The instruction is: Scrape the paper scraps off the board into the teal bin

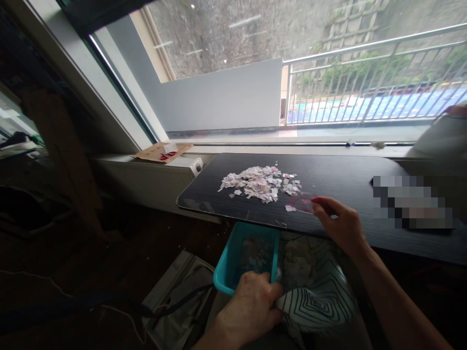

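My right hand (341, 224) is at the front of the dark table, thumb and fingers pinching a thin, clear plastic piece with pink markings (302, 201). This piece lies low over the tabletop, beside a heap of small torn paper scraps (260, 183). Below the table edge, my left hand (253, 297) is closed at the near rim of a teal plastic bin (223, 278); its fingertips are partly hidden. Some scraps (255, 253) lie inside the bin. A pale cloth with dark line patterns (317, 306) bunches up against my left fingers, more scraps in its fold.
The black table (335, 175) stands against a window with a railing (379, 87) outside. A radiator (186, 165) and a brown envelope (153, 151) with a red item are at the left. A blurred-out object (412, 201) lies at the right. Pale boxes (175, 287) sit on the floor.
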